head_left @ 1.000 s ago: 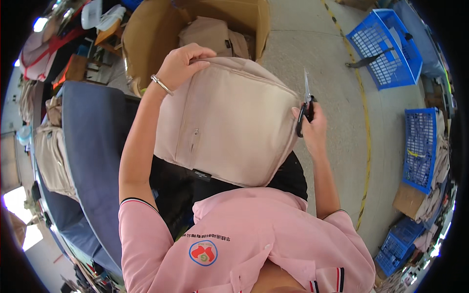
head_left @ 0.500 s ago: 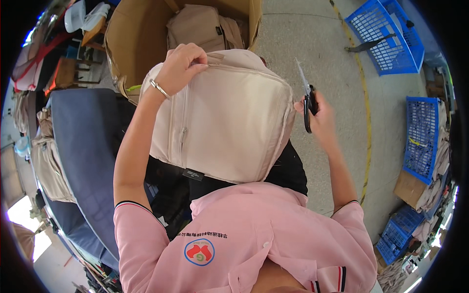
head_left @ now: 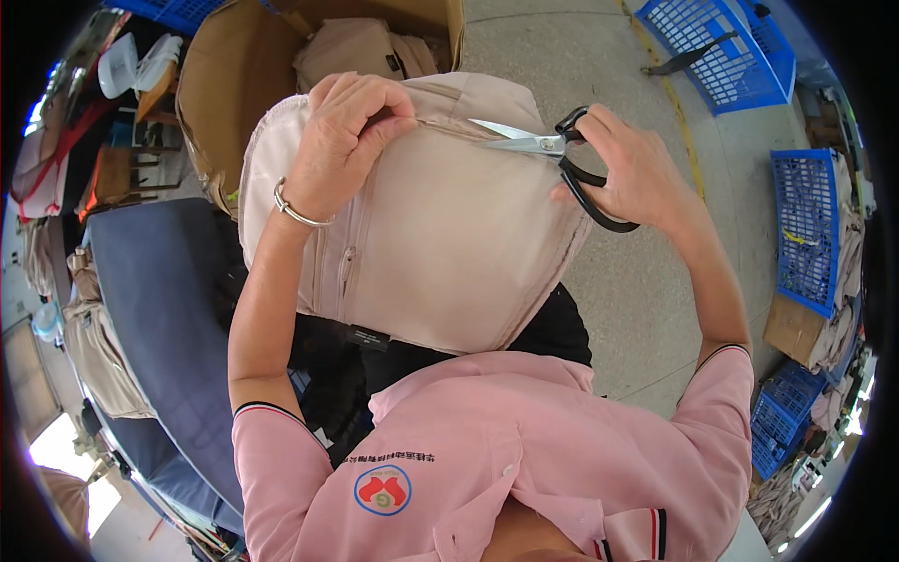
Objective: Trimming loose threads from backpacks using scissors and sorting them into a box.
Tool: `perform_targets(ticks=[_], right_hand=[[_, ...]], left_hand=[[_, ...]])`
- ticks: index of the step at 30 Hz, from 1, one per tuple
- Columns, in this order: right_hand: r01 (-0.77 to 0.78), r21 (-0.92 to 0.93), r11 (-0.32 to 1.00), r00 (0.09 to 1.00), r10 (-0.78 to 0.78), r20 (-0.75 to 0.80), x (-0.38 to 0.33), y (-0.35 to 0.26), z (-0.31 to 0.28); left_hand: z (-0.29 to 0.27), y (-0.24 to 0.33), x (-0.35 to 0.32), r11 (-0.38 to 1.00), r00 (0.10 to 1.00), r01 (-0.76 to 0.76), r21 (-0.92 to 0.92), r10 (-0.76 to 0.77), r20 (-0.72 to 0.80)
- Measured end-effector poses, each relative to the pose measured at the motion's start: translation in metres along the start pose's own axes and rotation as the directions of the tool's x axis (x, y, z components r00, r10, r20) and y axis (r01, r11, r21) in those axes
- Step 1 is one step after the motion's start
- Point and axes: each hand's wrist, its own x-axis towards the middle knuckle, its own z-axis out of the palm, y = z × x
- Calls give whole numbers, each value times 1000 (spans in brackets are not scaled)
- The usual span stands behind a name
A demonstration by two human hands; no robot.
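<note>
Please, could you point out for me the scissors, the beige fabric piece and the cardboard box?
Scissors [head_left: 550,145]: head view, on the metal pivot between blades and handles.
Beige fabric piece [head_left: 449,239]: head view, on its broad panel.
Cardboard box [head_left: 223,89]: head view, on its brown side wall.

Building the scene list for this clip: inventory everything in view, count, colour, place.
Sewn fabric piece: 1, pale beige, over the lap
Scissors: 1, silver blades, black handles, in the right hand, blades parted over the fabric
Black label: 1, black, near edge of the fabric
Large carton: 1, brown, beyond the fabric
Folded fabric: count unclear, beige, inside that carton
Baskets: 3, blue, right side
Strap: 1, dark, across the upper basket
Floor line: 1, yellow, right
Padded surface: 1, dark blue-grey, left
Shirt: 1, pink, worn
Bracelet: 1, silver, left wrist
Hands: 2, bare; left pinching fabric, right gripping scissors
</note>
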Motion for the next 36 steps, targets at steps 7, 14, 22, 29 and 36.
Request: perform_targets(ticks=[7, 14, 22, 29, 36], right_hand=[[71, -34, 997, 997, -70, 35, 10, -7, 8], [92, -14, 996, 994, -93, -54, 2, -6, 29], [97, -41, 994, 988, -101, -114, 7, -10, 26], [63, -47, 997, 996, -66, -63, 1, -5, 33], [-24, -31, 999, 989, 19, -148, -19, 8, 46]], left_hand=[[2, -4, 0, 999, 1000, 7, -41, -7, 2], [5, -13, -3, 996, 999, 28, -87, -26, 24], [10, -9, 3, 994, 998, 60, -97, -57, 31], [19, -14, 13, 987, 997, 44, -153, -33, 75], [31, -16, 30, 977, 981, 47, -209, -6, 192]])
